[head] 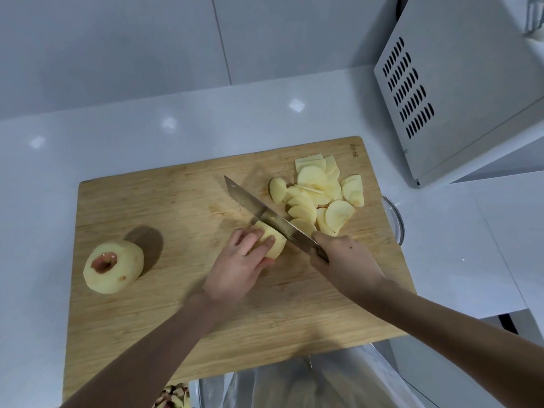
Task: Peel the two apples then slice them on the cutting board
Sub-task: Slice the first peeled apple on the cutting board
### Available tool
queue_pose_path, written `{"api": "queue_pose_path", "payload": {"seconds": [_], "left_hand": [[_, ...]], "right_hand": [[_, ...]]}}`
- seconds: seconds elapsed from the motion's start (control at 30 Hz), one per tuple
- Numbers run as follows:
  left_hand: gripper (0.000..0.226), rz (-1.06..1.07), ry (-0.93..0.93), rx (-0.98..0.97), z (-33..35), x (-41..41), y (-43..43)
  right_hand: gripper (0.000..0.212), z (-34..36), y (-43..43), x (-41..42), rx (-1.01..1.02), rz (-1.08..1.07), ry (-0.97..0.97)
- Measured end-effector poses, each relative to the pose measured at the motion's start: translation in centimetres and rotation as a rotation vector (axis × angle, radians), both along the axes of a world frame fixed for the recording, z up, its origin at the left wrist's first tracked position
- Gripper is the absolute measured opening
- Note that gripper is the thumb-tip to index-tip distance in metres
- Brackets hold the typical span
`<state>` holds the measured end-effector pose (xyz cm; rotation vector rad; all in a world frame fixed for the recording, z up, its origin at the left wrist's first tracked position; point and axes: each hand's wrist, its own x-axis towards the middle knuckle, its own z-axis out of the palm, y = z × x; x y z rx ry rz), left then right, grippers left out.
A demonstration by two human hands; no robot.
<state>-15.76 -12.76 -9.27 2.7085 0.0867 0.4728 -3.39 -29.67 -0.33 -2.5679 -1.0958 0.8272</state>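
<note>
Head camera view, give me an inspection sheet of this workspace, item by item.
Surface: wooden cutting board on a white counter.
Job's things: peeled apple, whole, at the board's left; apple piece under the knife; slices piled at the board's far right.
Clutter: peels and a plastic bag at the near edge; glass bowl at the board's right edge.
Grippers: left hand holds the apple piece; right hand grips the knife handle.
Cables: nothing seen.
Surroundings: white appliance with vent slots at right; tiled wall behind.
</note>
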Motion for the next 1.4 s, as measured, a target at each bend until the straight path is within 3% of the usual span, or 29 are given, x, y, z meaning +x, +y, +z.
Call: {"api": "queue_pose_path", "payload": {"seconds": [0.37,0.57,0.8,1.0,1.17,1.3,1.4], "left_hand": [[0.038,0.011,-0.001,0.009,-0.1,0.0,-0.1],[0.036,0.009,-0.018,0.015,-0.5,0.0,-0.1],[0.033,0.01,-0.057,0.02,-0.7,-0.2,0.0],[0.033,0.013,-0.058,0.018,-0.7,-0.2,-0.1],[0.036,0.021,-0.049,0.022,-0.7,-0.2,-0.2],[0.034,0.013,-0.06,0.023,-0.8,-0.1,-0.2],[0.033,0.016,-0.068,0.021,-1.2,-0.2,-0.2]], "right_hand": [[0.018,2.9,-1.3,-0.4,-0.02,0.069,-0.074],[0.034,1.4,0.0,0.6,-0.02,0.066,-0.006],[0.026,-1.2,1.6,-0.1,-0.019,0.027,0.015],[0.019,1.1,-0.8,-0.3,0.033,-0.009,0.002],[0.034,2.8,-1.3,-0.5,0.025,0.027,-0.029],[0.024,2.6,-1.1,-0.5,-0.027,0.05,-0.049],[0.033,2.0,-0.5,-0.1,-0.043,0.051,-0.028]]}}
